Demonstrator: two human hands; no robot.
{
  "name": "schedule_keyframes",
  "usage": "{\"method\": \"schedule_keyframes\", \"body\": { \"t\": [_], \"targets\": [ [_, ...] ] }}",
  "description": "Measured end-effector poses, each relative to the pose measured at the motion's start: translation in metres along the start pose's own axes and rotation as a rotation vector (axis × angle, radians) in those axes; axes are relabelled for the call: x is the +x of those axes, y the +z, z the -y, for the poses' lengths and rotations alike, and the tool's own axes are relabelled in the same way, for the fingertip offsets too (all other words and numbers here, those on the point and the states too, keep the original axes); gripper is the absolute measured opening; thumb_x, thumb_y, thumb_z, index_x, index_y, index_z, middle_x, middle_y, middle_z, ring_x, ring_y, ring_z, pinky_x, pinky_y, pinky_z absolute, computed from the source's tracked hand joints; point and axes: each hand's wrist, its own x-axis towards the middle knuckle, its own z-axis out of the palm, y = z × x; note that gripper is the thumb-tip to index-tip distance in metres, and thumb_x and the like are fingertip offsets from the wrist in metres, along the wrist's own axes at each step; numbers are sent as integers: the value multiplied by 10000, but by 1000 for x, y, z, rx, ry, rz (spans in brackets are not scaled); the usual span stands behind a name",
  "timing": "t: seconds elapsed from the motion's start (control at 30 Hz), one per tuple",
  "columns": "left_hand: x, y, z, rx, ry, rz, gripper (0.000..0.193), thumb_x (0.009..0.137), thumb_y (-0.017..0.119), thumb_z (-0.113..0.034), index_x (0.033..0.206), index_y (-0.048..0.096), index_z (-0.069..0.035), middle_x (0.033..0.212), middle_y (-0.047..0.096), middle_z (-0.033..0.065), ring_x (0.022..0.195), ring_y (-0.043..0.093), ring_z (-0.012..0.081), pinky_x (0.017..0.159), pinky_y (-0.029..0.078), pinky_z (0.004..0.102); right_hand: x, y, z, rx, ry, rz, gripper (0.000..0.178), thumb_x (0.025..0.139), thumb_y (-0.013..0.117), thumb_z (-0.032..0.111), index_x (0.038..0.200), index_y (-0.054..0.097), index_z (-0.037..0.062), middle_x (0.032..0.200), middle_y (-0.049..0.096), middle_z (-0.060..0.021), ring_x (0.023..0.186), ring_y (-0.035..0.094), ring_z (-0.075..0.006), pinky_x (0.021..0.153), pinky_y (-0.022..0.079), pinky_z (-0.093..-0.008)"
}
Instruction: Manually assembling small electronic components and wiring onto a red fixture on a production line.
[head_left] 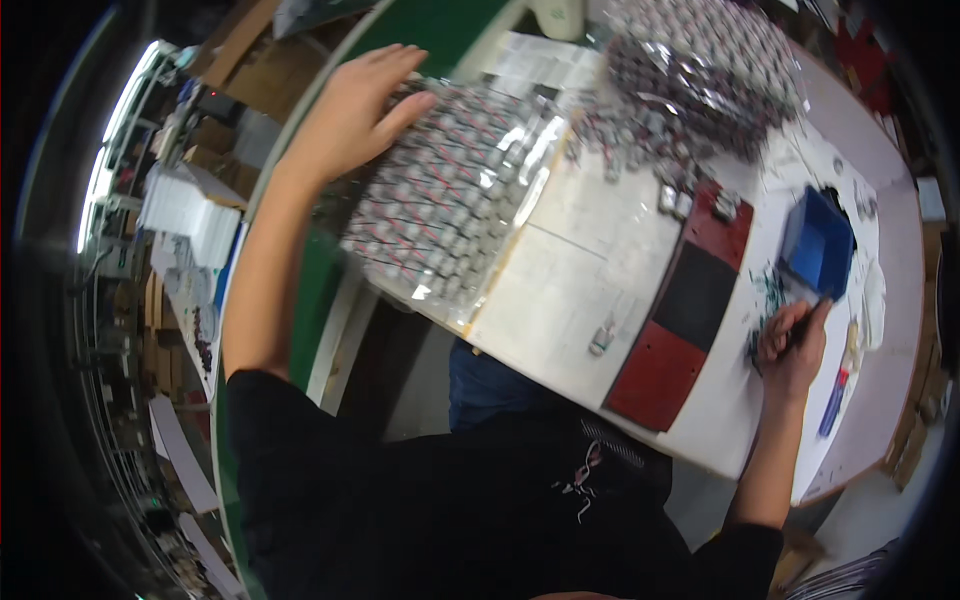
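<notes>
On the white worktop (560, 245), the open left hand (365, 115) is resting along a film-covered component pack (440, 190), rows seemingly complete, the curled right hand (792, 350), hold unclear, is sitting by a blue bin (815, 250), loose components (668, 198) apparently remaining.

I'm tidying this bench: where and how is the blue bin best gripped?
Likely at the near rim of the blue bin, coming from the person's side with the right hand, pinching from inside and outside: the open top exposes that edge, and the hand is close to it.
</notes>
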Motion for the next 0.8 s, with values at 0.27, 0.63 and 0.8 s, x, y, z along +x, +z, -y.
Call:
{"method": "schedule_keyframes", "body": {
  "t": [0.27, 0.63, 0.8],
  "targets": [
    [-51, 10, -232, -758, -101, 307, 348, 870, 704, 10, 1216, 694, -25, 1243, 695, 134, 1048, 672, 321, 877, 564, 405, 7, 6, 8, -39, -84, 105, 621, 1116, 329, 594, 749, 475, 115, 585, 377, 16, 471, 350, -110, 441, 284, -264],
    [-68, 52, -241, -403, 206, 259, 293, 852, 633, -97, 1136, 697, -68, 1284, 649, 99, 1180, 615, 260, 922, 518, 395, 0, -4, 5, 57, -73, 64, 589, 1136, 321, 541, 753, 453, 113, 590, 354, 15, 463, 312, -103, 425, 267, -263],
    [-65, -10, -184, -281, 112, 77, 311, 828, 640, -86, 1133, 703, -77, 1073, 691, 81, 1031, 655, 276, 849, 523, 401, 6, -14, 3, 57, -110, 103, 578, 1140, 324, 528, 760, 456, 112, 595, 360, 14, 458, 312, -102, 421, 272, -259]
  ]
}}
